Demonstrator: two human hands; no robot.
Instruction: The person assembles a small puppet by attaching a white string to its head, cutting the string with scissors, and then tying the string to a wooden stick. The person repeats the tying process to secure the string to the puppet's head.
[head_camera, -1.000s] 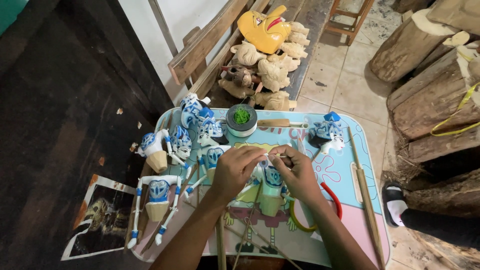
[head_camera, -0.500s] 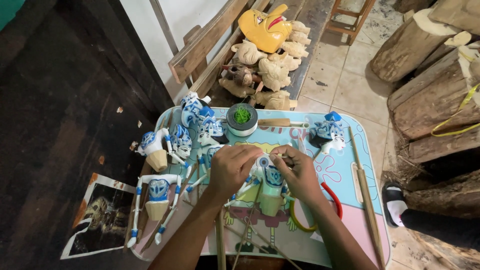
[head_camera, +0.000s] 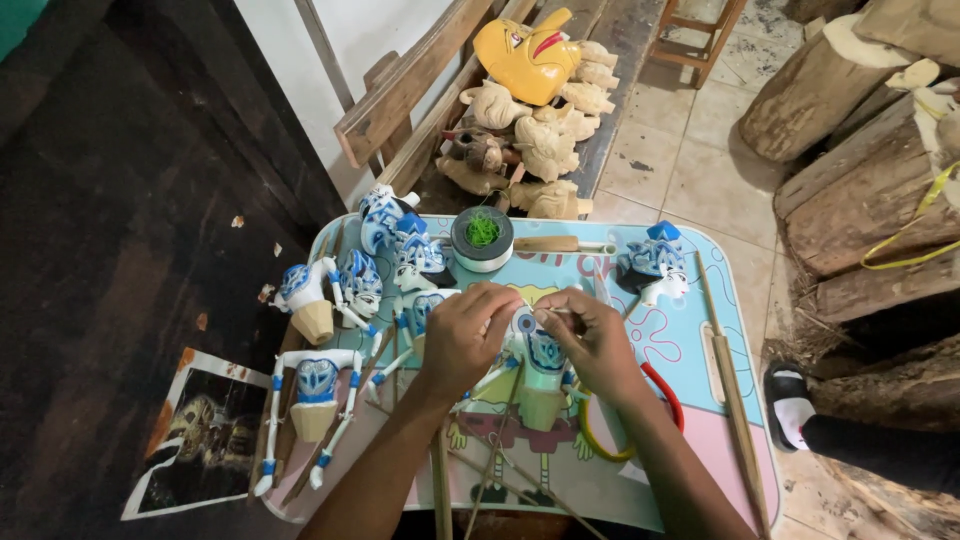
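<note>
From above, over the person's head, both hands meet at the middle of the small table with its pale blue cartoon top. The left hand is curled shut over the top of a blue-and-white puppet body; the right hand pinches a thin pale stick at its shoulder. The puppet lies flat between the two wrists, its upper part hidden by the fingers.

Crowding the left edge are more painted puppet figures and loose puppet heads. A spool of green thread stands just behind the hands, another blue head to the right. A red and yellow ring lies under the right wrist. Unpainted carved heads and a yellow mask sit on a bench beyond; logs are stacked on the right.
</note>
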